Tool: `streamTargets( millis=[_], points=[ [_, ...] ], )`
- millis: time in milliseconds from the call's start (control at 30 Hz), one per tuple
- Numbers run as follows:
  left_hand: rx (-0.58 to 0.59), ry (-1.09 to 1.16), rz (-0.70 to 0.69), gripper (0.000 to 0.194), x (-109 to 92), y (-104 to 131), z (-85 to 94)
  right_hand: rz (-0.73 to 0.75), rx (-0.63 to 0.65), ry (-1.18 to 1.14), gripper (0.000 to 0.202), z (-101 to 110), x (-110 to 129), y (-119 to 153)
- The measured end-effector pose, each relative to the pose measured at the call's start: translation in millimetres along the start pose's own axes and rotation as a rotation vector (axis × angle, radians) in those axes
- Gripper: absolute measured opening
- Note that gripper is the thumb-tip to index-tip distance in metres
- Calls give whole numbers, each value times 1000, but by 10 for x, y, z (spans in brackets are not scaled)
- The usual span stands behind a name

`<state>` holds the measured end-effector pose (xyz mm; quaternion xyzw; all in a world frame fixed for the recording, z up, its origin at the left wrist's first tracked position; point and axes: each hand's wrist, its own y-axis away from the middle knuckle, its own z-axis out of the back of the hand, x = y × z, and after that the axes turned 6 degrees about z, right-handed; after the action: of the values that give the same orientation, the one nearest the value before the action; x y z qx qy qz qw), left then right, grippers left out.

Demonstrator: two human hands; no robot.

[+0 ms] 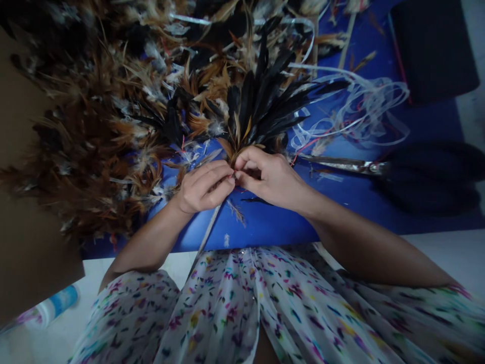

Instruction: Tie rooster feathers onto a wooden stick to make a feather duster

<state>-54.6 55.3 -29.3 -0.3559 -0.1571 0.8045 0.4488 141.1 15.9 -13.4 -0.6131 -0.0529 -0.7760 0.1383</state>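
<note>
A feather duster with long black feathers and brown ones at its base stands out beyond my hands. Its thin stick runs down from under my left hand toward my lap. My left hand is closed round the duster at the foot of the feathers. Close against it, my right hand pinches with thumb and forefinger at the same spot. A bit of red thread shows between the fingertips of both hands; most of it is hidden by the fingers.
Brown, black and grey loose feathers are heaped at the left and back of the blue table. Tangled clear ribbon lies right of the duster. Large black-handled scissors point toward my right hand. A dark flat case rests at far right.
</note>
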Motion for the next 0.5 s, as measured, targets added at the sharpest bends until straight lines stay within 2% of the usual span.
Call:
streamTargets(
  millis=[267, 500],
  points=[
    [-29, 31, -38, 19, 16, -4, -8, 2, -4, 13, 10, 15, 28, 5],
    [-39, 51, -15, 17, -5, -20, -11, -17, -25, -25, 11, -9, 4, 7]
  ],
)
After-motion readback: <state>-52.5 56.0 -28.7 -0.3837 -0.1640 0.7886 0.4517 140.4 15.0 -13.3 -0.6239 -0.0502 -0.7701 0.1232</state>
